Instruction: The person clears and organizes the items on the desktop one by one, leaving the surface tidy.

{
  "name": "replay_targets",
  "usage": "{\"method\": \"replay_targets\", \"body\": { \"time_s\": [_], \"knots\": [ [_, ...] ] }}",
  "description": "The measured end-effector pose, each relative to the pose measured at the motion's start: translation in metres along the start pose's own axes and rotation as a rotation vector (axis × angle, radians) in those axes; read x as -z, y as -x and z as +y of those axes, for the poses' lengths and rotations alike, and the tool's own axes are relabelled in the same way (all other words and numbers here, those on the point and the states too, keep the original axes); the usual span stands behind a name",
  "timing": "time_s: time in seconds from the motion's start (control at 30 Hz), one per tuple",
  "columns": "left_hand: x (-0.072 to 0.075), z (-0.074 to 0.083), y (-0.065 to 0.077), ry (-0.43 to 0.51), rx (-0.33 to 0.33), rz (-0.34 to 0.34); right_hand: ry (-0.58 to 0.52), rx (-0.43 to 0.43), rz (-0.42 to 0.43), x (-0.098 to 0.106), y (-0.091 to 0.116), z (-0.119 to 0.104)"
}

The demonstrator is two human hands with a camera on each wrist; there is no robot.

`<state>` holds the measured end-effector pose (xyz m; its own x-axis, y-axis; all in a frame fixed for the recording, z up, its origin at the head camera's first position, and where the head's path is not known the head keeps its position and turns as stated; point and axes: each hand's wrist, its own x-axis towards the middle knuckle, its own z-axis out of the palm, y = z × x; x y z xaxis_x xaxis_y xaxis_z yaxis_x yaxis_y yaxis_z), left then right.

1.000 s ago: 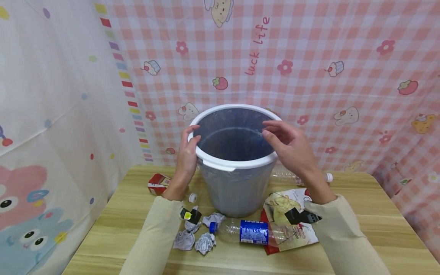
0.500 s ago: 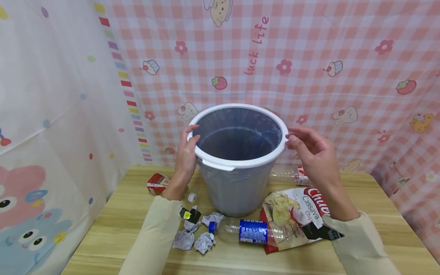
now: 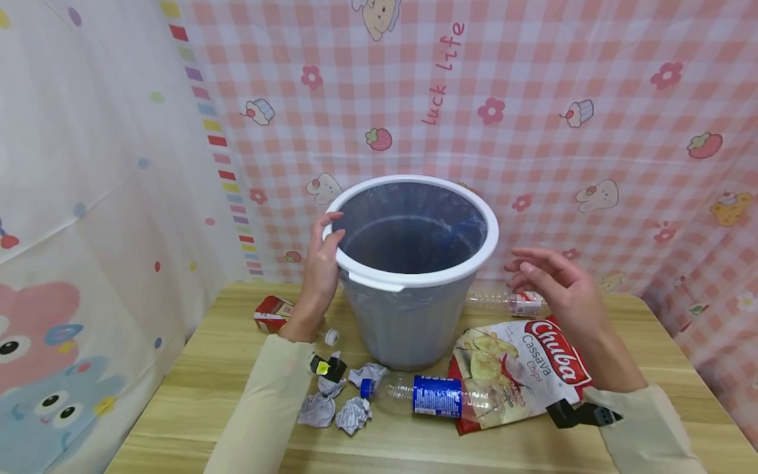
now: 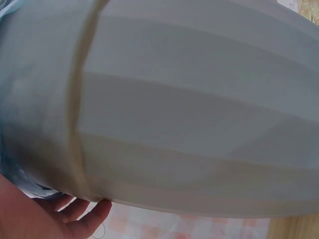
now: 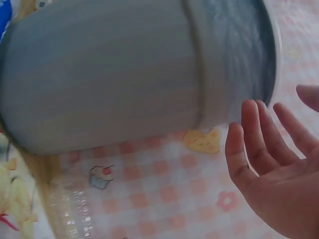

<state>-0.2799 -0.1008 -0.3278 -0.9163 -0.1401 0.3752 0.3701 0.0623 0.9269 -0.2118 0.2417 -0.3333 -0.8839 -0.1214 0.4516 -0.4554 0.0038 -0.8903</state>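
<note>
A grey trash can (image 3: 403,322) with a white rim and a clear plastic liner (image 3: 453,230) inside stands upright on the table. My left hand (image 3: 320,273) grips the rim on its left side; in the left wrist view, fingers (image 4: 97,216) curl against the can's outer wall. To the right of the can, apart from it, my right hand (image 3: 562,289) hangs in the air with relaxed, spread fingers and holds nothing. Below that hand lie a red and cream cassava chips bag (image 3: 494,349) and a clear bottle (image 3: 524,304).
In front of the can, a blue-labelled Pepsi bottle (image 3: 438,396) lies partly over the bag. Several crumpled paper balls (image 3: 353,416) sit left of it. A red carton (image 3: 272,315) and a white bottle cap (image 3: 331,337) are by my left wrist. A checked curtain (image 3: 533,145) hangs behind.
My right hand has moved from over the can's opening past its right rim, then farther right and down, away from the can. The left hand has stayed on the rim.
</note>
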Motion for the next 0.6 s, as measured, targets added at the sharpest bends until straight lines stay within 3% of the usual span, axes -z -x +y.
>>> {"method": "replay_targets", "body": {
  "time_s": [0.17, 0.4, 0.6],
  "knots": [
    [0.001, 0.001, -0.001, -0.013, -0.002, 0.003, 0.001, -0.071, -0.128, 0.007, 0.009, 0.02],
    [0.003, 0.001, -0.001, -0.016, -0.005, -0.001, 0.192, -0.209, -0.327, 0.004, 0.027, 0.047],
    [0.002, 0.001, 0.0, -0.002, -0.003, -0.011, 0.203, -0.339, -0.47, 0.003, 0.044, 0.074]
  ]
}}
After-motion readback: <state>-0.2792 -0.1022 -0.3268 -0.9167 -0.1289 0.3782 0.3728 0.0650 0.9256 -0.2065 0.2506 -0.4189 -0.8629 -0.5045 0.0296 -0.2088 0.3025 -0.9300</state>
